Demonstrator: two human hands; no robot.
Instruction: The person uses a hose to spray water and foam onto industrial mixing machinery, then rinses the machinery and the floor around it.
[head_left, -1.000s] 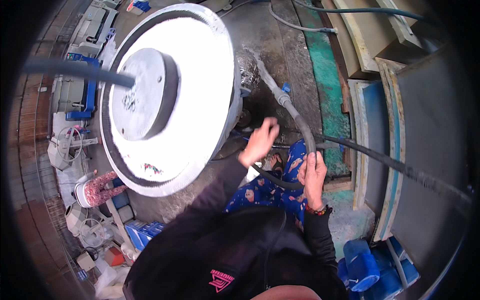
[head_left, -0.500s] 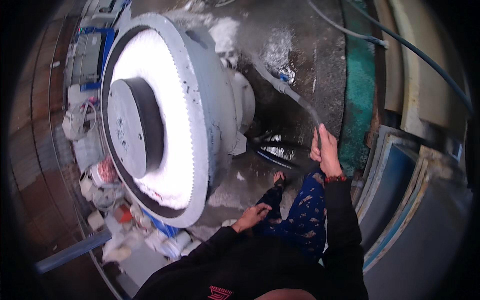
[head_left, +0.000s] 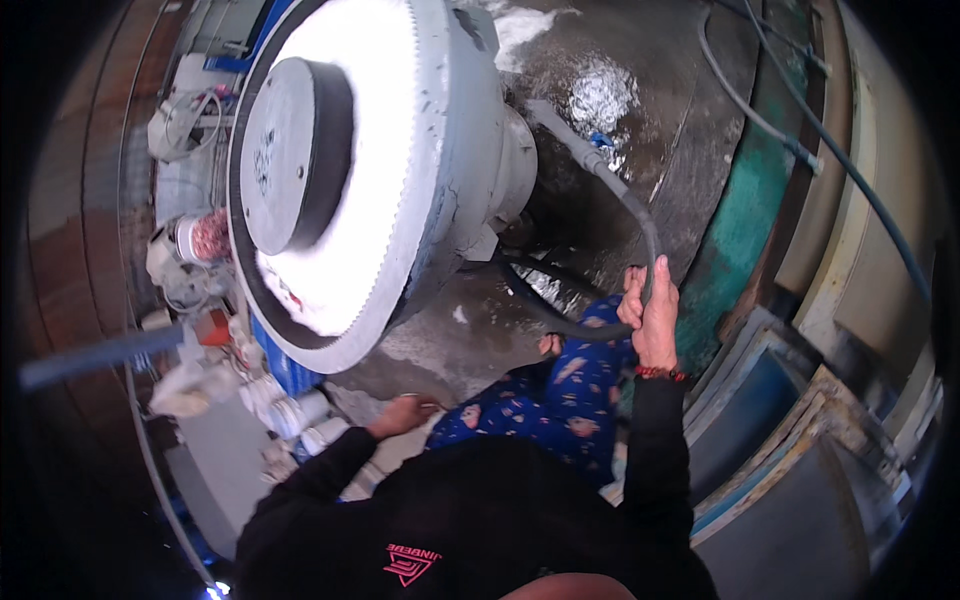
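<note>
My right hand is closed around a dark grey hose. From that hand the hose curves up and left to a lighter pipe-like end with a small blue piece beside it, over wet floor. Another stretch of hose loops below toward the large round grey machine. This machine has a toothed rim, a bright white interior and a flat grey disc at its centre. My left hand hangs low beside my patterned blue trousers, fingers loosely out, with nothing visible in it.
Framed panels lean at the right. Behind them run a green strip of floor and a second hose. White containers, a tub of pinkish pieces and an orange-red item crowd the left. A blurred bar juts in there.
The view has shifted, so the machine sits higher in it. My left hand has moved left and away from my lap. My right hand keeps hold of the hose, whose lower loop now shows.
</note>
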